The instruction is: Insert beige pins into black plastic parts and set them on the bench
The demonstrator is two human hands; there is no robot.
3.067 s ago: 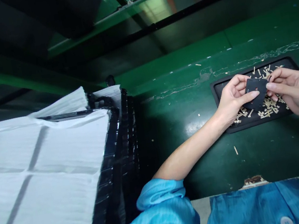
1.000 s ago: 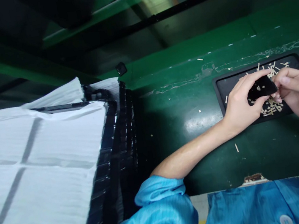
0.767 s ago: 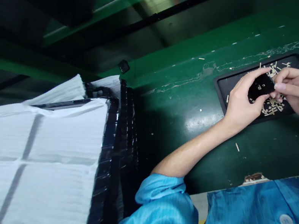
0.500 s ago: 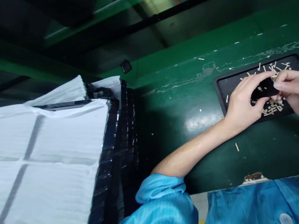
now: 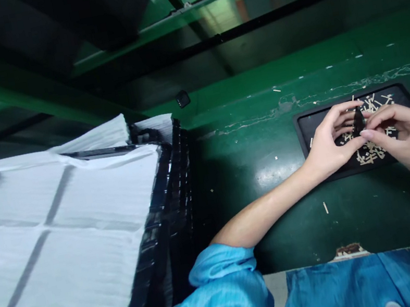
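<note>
Between my two hands stands a small black plastic part [image 5: 358, 121], turned so that I see it nearly edge-on. My left hand [image 5: 332, 141] grips it, thumb below and fingers above. The fingertips of my right hand [image 5: 408, 136] are pinched at its right side; whether they hold a small piece too is hidden. Beneath both hands lies a black tray [image 5: 309, 127] scattered with many short pale strips [image 5: 373, 153].
A tall stack of black trays [image 5: 158, 204] with white padded sheets [image 5: 85, 238] fills the left side. A small black block [image 5: 182, 98] sits at the back of the green table [image 5: 249, 135]. One loose strip [image 5: 325, 207] lies before the tray.
The black part has turned from showing its broad face to nearly edge-on. My right hand has shifted slightly left and down. The whole view has moved slightly.
</note>
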